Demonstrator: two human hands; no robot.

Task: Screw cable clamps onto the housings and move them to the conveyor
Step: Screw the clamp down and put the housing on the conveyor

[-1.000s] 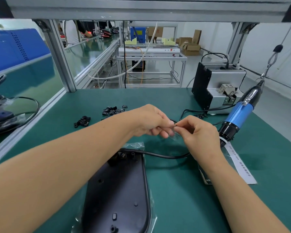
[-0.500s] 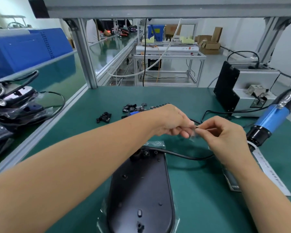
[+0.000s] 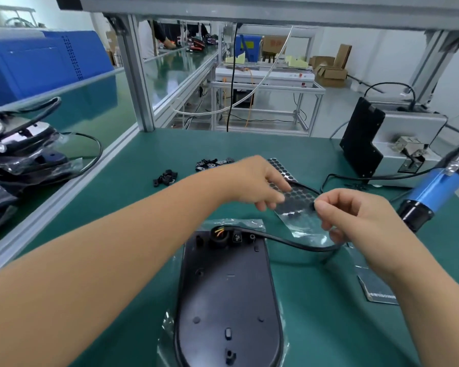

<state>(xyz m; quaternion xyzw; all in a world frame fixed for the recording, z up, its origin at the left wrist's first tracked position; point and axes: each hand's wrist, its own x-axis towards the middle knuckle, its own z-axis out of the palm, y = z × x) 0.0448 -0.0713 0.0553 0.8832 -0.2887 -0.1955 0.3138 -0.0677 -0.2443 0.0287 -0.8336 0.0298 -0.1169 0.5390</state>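
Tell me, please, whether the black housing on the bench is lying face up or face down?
Face down, it appears: the housing lies flat with its ribbed underside, screw holes and cable entry upward, the cable leaving its far end.

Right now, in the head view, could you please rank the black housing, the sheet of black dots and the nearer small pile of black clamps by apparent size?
1. black housing, though nearest the camera
2. sheet of black dots
3. pile of black clamps
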